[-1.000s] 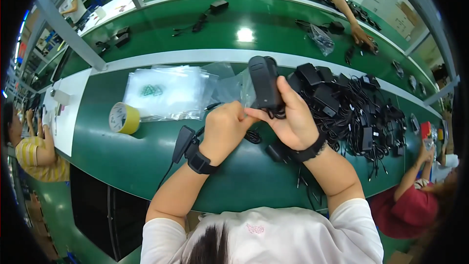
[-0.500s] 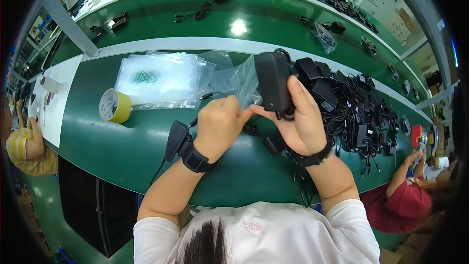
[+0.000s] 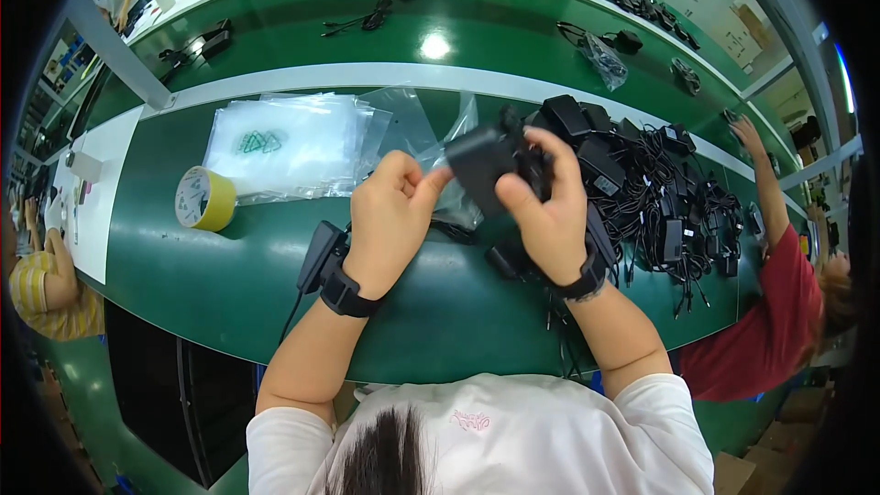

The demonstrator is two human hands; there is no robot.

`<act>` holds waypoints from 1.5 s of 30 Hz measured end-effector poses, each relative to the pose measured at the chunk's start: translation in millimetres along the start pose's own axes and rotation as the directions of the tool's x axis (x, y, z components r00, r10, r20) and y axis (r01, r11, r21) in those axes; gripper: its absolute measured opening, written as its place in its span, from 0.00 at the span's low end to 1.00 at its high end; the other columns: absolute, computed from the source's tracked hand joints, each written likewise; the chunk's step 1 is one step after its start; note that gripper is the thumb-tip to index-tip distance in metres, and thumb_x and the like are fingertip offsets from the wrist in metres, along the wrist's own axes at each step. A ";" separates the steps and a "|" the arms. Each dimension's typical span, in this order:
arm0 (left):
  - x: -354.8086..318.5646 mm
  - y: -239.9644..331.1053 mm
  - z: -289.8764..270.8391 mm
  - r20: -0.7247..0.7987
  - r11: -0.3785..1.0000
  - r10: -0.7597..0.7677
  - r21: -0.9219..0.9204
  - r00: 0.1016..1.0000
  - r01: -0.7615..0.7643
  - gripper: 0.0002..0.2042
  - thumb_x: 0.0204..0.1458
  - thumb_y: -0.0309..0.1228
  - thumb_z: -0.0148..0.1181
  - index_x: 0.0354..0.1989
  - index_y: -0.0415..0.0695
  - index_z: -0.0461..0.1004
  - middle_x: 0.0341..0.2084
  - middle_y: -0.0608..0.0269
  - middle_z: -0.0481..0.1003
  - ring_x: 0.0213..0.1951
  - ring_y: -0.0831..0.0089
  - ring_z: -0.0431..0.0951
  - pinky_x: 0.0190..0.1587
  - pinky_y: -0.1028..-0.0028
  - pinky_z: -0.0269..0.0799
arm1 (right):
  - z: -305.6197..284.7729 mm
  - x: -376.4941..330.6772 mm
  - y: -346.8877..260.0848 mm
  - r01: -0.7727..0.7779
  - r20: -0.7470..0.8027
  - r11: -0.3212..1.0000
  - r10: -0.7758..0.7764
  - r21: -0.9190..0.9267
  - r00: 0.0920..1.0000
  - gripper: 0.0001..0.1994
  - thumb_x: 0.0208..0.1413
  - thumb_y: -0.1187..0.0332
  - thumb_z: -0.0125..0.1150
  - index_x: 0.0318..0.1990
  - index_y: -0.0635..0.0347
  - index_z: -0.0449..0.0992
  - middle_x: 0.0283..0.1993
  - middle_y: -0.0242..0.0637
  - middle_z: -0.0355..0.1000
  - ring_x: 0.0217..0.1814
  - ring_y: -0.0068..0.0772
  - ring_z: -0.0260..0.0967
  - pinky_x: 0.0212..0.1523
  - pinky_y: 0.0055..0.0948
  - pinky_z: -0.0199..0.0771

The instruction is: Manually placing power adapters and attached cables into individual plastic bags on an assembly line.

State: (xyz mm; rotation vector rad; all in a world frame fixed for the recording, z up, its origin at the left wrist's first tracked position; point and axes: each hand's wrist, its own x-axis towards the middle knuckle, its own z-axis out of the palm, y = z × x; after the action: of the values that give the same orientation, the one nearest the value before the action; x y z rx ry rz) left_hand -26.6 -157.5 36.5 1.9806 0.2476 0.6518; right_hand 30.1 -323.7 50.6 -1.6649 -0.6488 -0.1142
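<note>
My right hand is wrapped round a black power adapter with its cable bundled on the right, lifted above the green bench. My left hand is just left of it, fingers curled in, with the thumb tip against or very near the adapter's left edge. Whatever those fingers pinch, if anything, is hidden. Behind and below the adapter lies a clear plastic bag, partly covered. A dark coiled cable rests on the bench below, between my hands.
A stack of clear bags lies left of centre, beside a yellow tape roll. Many black adapters and cables are heaped on the right. A raised green shelf runs behind. On the right, a person in red reaches toward the shelf.
The adapter has turned from upright to tilted leftward, and my right thumb has come round its front. My left hand has moved slightly left. The person on the right now stretches an arm up.
</note>
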 end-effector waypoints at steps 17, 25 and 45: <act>-6.1 16.8 -1.4 0.043 0.980 0.156 -0.135 0.987 -0.148 0.06 0.51 0.28 0.57 0.28 0.39 0.70 0.14 0.60 0.71 0.16 0.73 0.70 0.20 0.77 0.64 | 29.8 7.0 0.1 0.450 0.420 0.661 -0.218 -0.601 0.881 0.23 0.40 0.72 0.63 0.47 0.64 0.68 0.35 0.44 0.65 0.35 0.43 0.65 0.36 0.32 0.68; 1.5 26.8 2.7 -0.046 0.959 0.253 -0.122 0.966 -0.256 0.08 0.50 0.28 0.58 0.26 0.39 0.67 0.14 0.58 0.70 0.16 0.66 0.71 0.19 0.74 0.65 | 38.5 43.6 -8.4 -0.491 0.264 0.584 0.432 0.647 0.862 0.21 0.53 0.72 0.56 0.54 0.68 0.64 0.36 0.31 0.71 0.30 0.14 0.65 0.28 0.14 0.67; 8.7 65.3 -31.4 -0.180 0.788 0.614 0.079 0.768 -0.611 0.07 0.46 0.25 0.61 0.26 0.40 0.67 0.15 0.57 0.69 0.16 0.62 0.70 0.19 0.71 0.64 | 60.1 75.8 -51.4 0.277 0.002 0.924 -0.287 0.263 0.958 0.29 0.44 0.75 0.65 0.56 0.65 0.62 0.46 0.37 0.70 0.44 0.27 0.69 0.46 0.25 0.70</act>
State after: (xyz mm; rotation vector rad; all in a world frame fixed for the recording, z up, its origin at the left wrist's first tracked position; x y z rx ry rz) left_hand -43.0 -161.5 107.5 2.0071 -0.3070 1.2738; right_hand 52.2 -238.1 115.3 -1.3169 -0.8946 -0.1938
